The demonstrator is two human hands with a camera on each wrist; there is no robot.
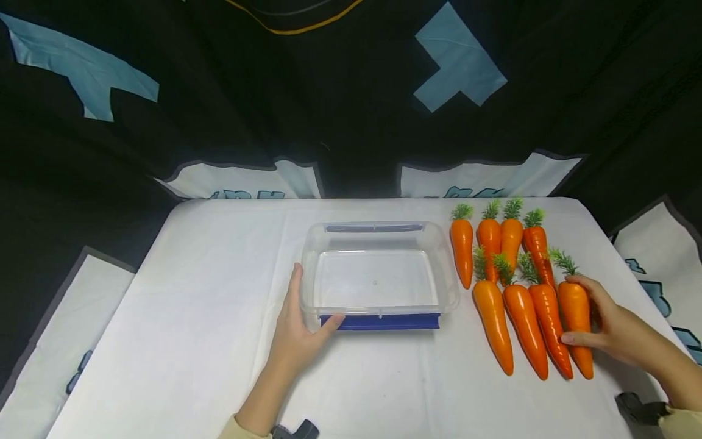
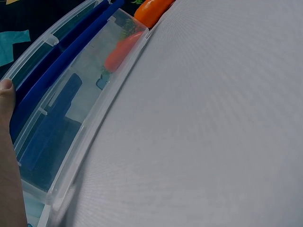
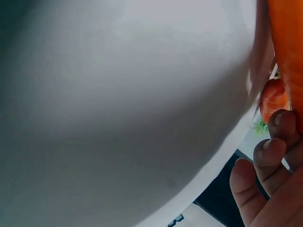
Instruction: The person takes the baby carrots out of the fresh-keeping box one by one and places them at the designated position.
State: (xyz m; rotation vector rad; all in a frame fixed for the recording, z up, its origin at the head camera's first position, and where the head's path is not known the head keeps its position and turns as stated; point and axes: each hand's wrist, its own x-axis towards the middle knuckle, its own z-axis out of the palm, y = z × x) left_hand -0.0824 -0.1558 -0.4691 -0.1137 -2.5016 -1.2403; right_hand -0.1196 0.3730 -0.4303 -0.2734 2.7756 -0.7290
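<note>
A clear plastic container (image 1: 378,311) with a blue latch (image 1: 384,322) along its front stands open on the table. My left hand (image 1: 298,338) holds its front left corner, fingers along the left wall and thumb over the latch. In the left wrist view the thumb (image 2: 6,90) lies at the container's rim. On the right, my right hand (image 1: 609,320) grips the rightmost carrot (image 1: 574,308) of the front row, thumb low on it and fingers near its leafy top. That orange carrot (image 3: 289,47) fills the right edge of the right wrist view, beside curled fingers (image 3: 272,151).
Several more carrots with green tops lie in two rows right of the container, a back row (image 1: 488,241) and a front row (image 1: 493,323). A white cloth covers the table (image 1: 181,323). Dark curtains (image 1: 247,110) with pale blue shapes hang behind it.
</note>
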